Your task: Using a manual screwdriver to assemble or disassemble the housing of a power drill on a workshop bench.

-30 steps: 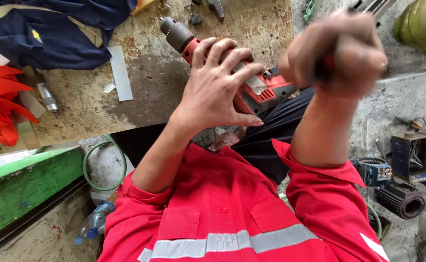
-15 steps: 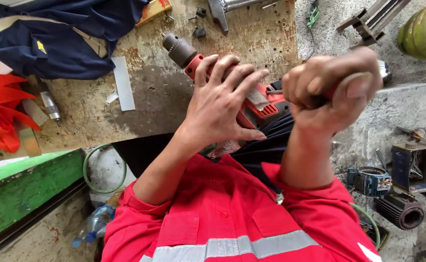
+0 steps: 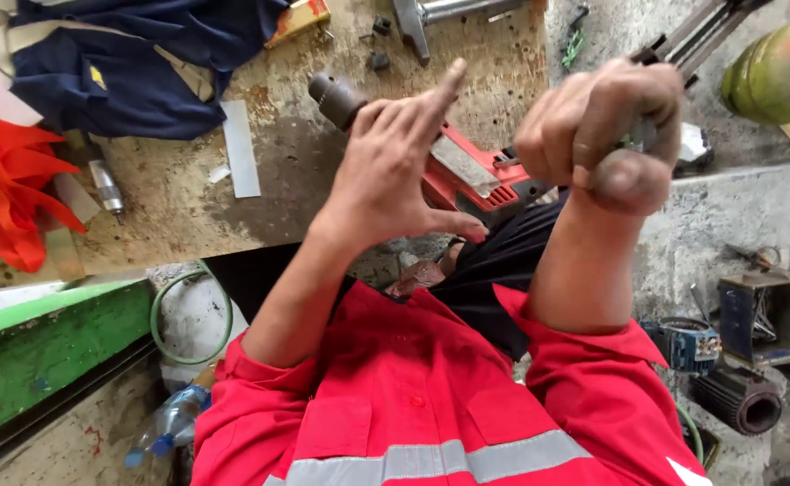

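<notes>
Two hands over a red drill [image 3: 467, 175] — left hand [image 3: 395, 171] fingers spread, right hand [image 3: 597, 135] fisted.

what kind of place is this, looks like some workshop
Most likely a repair or metalwork workshop. A red power drill lies on a worn, stained workbench, under the person's left hand, and an electric motor and other metal parts sit on the rough concrete floor beside it.

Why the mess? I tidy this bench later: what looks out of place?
A blue garment lies crumpled on the workbench beside orange fabric. Below, a plastic bottle lies tipped over on the floor.
</notes>
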